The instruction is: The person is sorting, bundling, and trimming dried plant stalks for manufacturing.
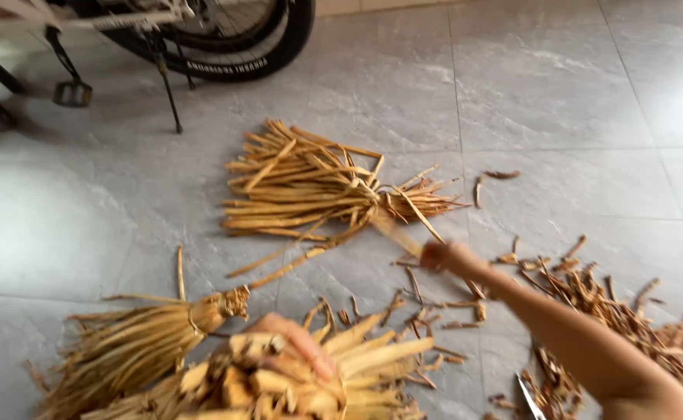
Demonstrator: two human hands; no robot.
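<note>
My right arm [590, 350] is bare from wrist to past the elbow, no sleeve, watch or band on it. My right hand [443, 255] is blurred. My left hand [299, 342] shows bare, ringless fingers.

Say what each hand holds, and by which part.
Left hand grips a bundle of dry stalks on top, near its cut ends. Right hand, blurred, holds a strip by its near end.

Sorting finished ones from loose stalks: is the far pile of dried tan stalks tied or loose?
Tied: the far bundle of dried tan stalks narrows to a bound waist, fanning out on both sides.
</note>
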